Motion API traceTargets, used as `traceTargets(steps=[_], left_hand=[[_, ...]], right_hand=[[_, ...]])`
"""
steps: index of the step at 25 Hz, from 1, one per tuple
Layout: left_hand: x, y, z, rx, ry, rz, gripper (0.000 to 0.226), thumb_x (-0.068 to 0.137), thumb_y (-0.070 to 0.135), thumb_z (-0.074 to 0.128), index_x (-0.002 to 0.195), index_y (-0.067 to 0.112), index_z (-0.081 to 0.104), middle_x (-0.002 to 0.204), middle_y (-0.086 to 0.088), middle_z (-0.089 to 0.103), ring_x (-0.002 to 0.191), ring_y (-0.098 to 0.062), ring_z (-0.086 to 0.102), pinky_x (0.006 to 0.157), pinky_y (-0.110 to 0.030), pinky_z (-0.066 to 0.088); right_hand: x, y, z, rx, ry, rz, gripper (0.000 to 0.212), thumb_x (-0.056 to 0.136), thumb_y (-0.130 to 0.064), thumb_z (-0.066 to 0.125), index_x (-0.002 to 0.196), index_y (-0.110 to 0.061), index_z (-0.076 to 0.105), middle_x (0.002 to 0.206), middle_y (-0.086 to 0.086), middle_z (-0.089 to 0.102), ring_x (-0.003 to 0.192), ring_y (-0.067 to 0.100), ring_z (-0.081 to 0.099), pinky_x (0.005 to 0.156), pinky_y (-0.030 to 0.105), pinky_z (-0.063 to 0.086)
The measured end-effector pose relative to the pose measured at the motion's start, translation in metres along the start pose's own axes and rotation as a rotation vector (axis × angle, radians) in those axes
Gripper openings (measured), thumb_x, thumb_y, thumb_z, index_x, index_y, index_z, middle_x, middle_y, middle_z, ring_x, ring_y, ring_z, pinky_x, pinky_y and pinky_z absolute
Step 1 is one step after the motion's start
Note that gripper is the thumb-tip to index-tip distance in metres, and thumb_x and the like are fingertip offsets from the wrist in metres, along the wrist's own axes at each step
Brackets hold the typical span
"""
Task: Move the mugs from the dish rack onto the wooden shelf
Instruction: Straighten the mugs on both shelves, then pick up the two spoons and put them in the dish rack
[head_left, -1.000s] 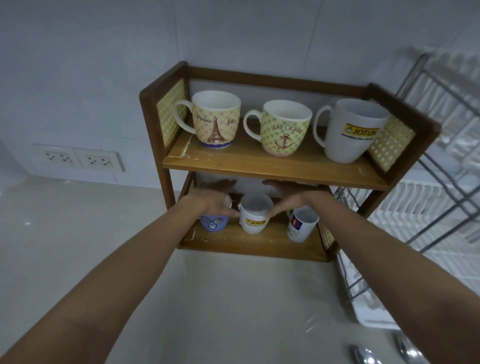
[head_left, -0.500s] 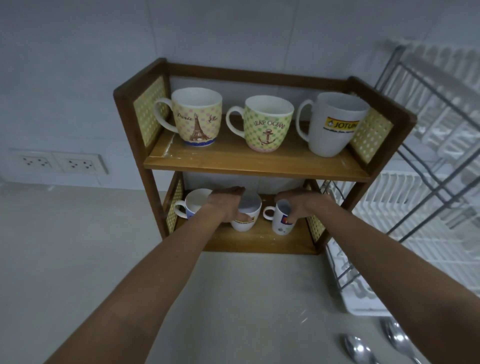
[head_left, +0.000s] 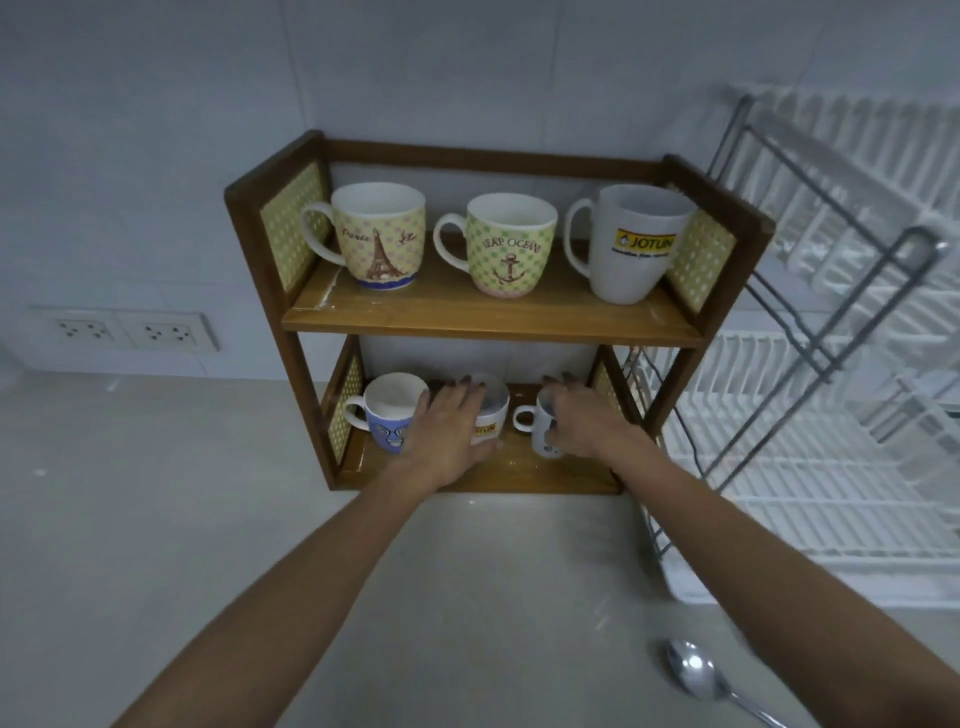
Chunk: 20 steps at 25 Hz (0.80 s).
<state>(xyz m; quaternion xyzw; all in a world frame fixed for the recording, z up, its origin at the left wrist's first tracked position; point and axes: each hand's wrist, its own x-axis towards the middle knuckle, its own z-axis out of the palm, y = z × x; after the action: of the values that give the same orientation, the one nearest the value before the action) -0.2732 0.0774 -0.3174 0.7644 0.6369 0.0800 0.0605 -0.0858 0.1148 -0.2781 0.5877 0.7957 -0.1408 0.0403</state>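
A two-tier wooden shelf (head_left: 488, 322) stands against the wall. Its top tier carries a Paris mug (head_left: 379, 236), an anchor mug (head_left: 506, 247) and a tall white Jotun mug (head_left: 636, 244). On the bottom tier stand a blue face mug (head_left: 387, 415), a small white Jotun mug (head_left: 491, 415) and a narrow white mug (head_left: 540, 423). My left hand (head_left: 449, 431) wraps the small Jotun mug from its left side. My right hand (head_left: 584, 421) grips the narrow mug from its right. The white dish rack (head_left: 810, 426) to the right shows no mugs.
A metal spoon (head_left: 698, 675) lies on the pale counter at the lower right. Two wall sockets (head_left: 124, 330) sit on the wall left of the shelf. The dish rack's grey metal frame (head_left: 831, 291) leans close to the shelf's right side.
My left hand moved from the blue face mug to the small Jotun mug. My right hand shifted onto the narrow mug, whose handle now points left. The view moved back a little.
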Motion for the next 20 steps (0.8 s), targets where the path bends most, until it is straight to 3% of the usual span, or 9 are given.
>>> traceTargets(steps=[2,4,7,9,14,17,20], left_hand=[[-0.045,0.023,0.016,-0.134,0.146,0.005,0.059,0.088,0.038,0.057,0.141,0.017,0.041,0.149,-0.007,0.038,0.138,-0.025,0.032,0.113,-0.040,0.022],[-0.090,0.057,0.036,-0.267,0.205,-0.013,0.043,0.087,0.028,0.059,0.128,0.017,0.056,0.131,-0.005,0.056,0.121,-0.026,0.050,0.103,-0.037,0.035],[-0.137,0.125,0.064,-0.326,0.095,0.086,0.029,0.088,0.022,0.055,0.117,0.021,0.064,0.116,0.000,0.066,0.105,-0.023,0.059,0.089,-0.033,0.044],[-0.150,0.171,0.080,-0.300,0.022,0.191,0.029,0.090,0.025,0.049,0.115,0.025,0.064,0.113,0.001,0.068,0.101,-0.022,0.060,0.083,-0.034,0.046],[-0.160,0.264,0.113,-0.166,-0.091,0.258,0.039,0.093,0.025,0.042,0.132,0.027,0.048,0.116,-0.005,0.061,0.112,-0.026,0.053,0.086,-0.037,0.045],[-0.164,0.291,0.127,0.016,-0.141,0.196,0.038,0.095,0.030,0.039,0.131,0.022,0.048,0.119,-0.009,0.059,0.113,-0.029,0.054,0.085,-0.038,0.042],[-0.167,0.303,0.133,0.102,-0.157,0.102,0.034,0.097,0.037,0.035,0.119,0.017,0.052,0.117,-0.012,0.059,0.107,-0.031,0.057,0.084,-0.036,0.044]], right_hand=[[-0.050,-0.004,0.025,0.141,0.243,-0.080,0.061,0.082,-0.013,0.059,0.139,-0.008,0.038,0.144,0.016,0.038,0.127,0.034,0.043,0.101,0.039,0.042],[-0.103,0.005,0.048,0.225,0.345,-0.147,0.048,0.080,-0.013,0.059,0.127,-0.008,0.053,0.125,0.015,0.056,0.108,0.033,0.057,0.087,0.036,0.049],[-0.167,0.048,0.071,0.221,0.367,-0.191,0.020,0.078,-0.014,0.061,0.097,-0.010,0.068,0.082,0.012,0.072,0.074,0.031,0.067,0.067,0.029,0.052],[-0.195,0.088,0.080,0.178,0.313,-0.122,0.011,0.079,-0.017,0.059,0.083,-0.011,0.067,0.069,0.012,0.070,0.066,0.034,0.064,0.058,0.032,0.050],[-0.237,0.179,0.100,0.192,0.184,0.190,0.013,0.078,-0.030,0.057,0.069,-0.021,0.055,0.066,0.001,0.060,0.073,0.029,0.059,0.058,0.029,0.039],[-0.245,0.207,0.117,0.149,0.119,0.276,0.021,0.081,-0.037,0.055,0.086,-0.017,0.057,0.090,0.010,0.064,0.089,0.032,0.060,0.066,0.030,0.039],[-0.247,0.221,0.125,0.085,0.002,0.223,0.035,0.083,-0.034,0.056,0.105,-0.007,0.053,0.111,0.016,0.058,0.103,0.033,0.056,0.075,0.034,0.043]])
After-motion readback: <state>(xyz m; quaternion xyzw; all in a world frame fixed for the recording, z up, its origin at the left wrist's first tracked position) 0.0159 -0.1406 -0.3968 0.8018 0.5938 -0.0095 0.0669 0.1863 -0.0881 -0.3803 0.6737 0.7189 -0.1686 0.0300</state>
